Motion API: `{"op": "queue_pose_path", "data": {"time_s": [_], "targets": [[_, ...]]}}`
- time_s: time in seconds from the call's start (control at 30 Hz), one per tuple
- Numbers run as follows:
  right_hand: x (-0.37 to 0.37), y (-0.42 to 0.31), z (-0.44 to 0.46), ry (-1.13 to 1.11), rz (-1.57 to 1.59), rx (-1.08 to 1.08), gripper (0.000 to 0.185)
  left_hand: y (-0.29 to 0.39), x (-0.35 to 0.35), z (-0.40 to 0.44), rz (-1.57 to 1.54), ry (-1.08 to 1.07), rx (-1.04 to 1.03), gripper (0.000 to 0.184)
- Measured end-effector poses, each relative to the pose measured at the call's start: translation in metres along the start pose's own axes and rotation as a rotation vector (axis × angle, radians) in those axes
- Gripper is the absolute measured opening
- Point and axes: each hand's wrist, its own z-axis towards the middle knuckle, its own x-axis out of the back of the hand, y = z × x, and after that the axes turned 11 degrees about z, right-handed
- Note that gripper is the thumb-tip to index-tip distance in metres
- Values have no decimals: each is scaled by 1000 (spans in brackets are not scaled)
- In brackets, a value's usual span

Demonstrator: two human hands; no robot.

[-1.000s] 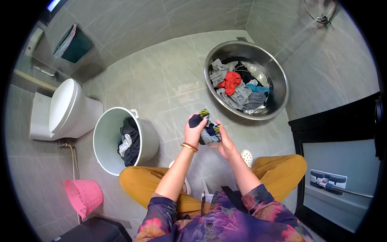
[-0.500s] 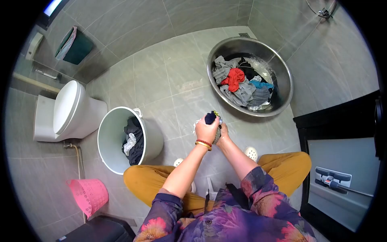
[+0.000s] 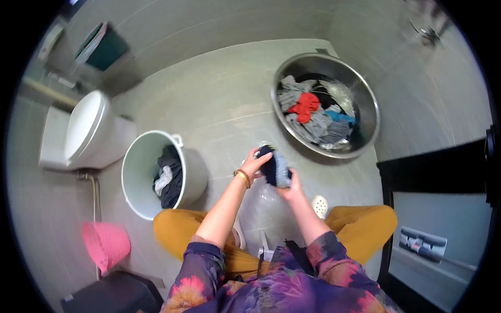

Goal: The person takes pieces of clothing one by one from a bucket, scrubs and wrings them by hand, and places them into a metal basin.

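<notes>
A wet dark blue and light grey cloth [image 3: 275, 168], small and folded, is held between my two hands above the floor. My left hand [image 3: 254, 163] grips its upper left end, with a red and a gold bangle on the wrist. At its lower right end my right hand [image 3: 292, 187] has its fingers closed round it. Water glistens on the floor below. A metal basin [image 3: 369, 117] beyond my hands holds grey, black and blue garments, a red cloth [image 3: 303, 107] and some water.
To the left stands a pale bucket [image 3: 192, 172] with dark clothes and a white cloth inside. Farther left are a toilet [image 3: 86, 128], a pink basket [image 3: 107, 245] and a dark bin [image 3: 115, 295]. A black-framed door [image 3: 438, 208] is at the right.
The cloth was bunched and squeezed between my hands; now it is stretched out more, and my hands have moved apart. The whole view has tilted slightly.
</notes>
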Motion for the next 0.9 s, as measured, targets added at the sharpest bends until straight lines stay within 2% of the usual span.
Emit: {"op": "queue_pose_path", "data": {"time_s": [0.07, 0.1, 0.13, 0.2, 0.23, 0.3, 0.33, 0.37, 0.4, 0.43, 0.47, 0.53, 0.57, 0.63, 0.73, 0.83, 0.9], "targets": [[3, -26, 10, -107, 74, 49, 34, 9, 15, 0, 104, -40, -14, 71], [-26, -33, -22, 65, -44, 210, 39, 15, 27, -3, 180, -58, -70, 67], [-16, -60, 1, -59, 98, 141, 46, 21, 42, -7, 259, -77, -123, 64], [-29, -100, 0, -124, -6, 350, 58, 36, 75, -16, 283, -119, -202, 54], [-41, -116, -11, -60, 18, 440, 68, 43, 99, -23, 266, -75, -200, 54], [-36, -158, -12, -202, -67, 496, 84, 58, 141, -33, 434, -40, -356, 46], [-35, -170, -21, -99, -75, 485, 88, 64, 171, -40, 493, 35, -400, 45], [-38, -172, -33, 28, -148, 606, 92, 68, 201, -53, 554, 104, -438, 43], [-28, -178, -36, 36, -264, 644, 94, 69, 226, -74, 549, 242, -435, 41], [-21, -180, -38, 68, -297, 656, 79, 59, 257, -80, 510, 352, -452, 41], [-5, -188, -34, 66, -306, 652, 79, 41, 286, -82, 472, 500, -442, 44], [33, -202, -19, -16, -311, 418, 52, -13, 342, -74, 609, 732, -416, 45], [44, -197, -17, -12, -317, 416, 52, -50, 367, -64, 670, 754, -325, 48], [60, -180, -14, 94, -360, 376, 33, -105, 390, -51, 737, 767, -146, 55], [62, -154, -10, 117, -447, 343, 31, -147, 377, -46, 749, 708, 55, 77], [34, -120, -21, 58, -536, 314, 27, -156, 362, -35, 773, 705, -47, 91], [12, -98, -33, 4, -624, 294, 24, -156, 357, -23, 750, 739, -143, 93]]}}
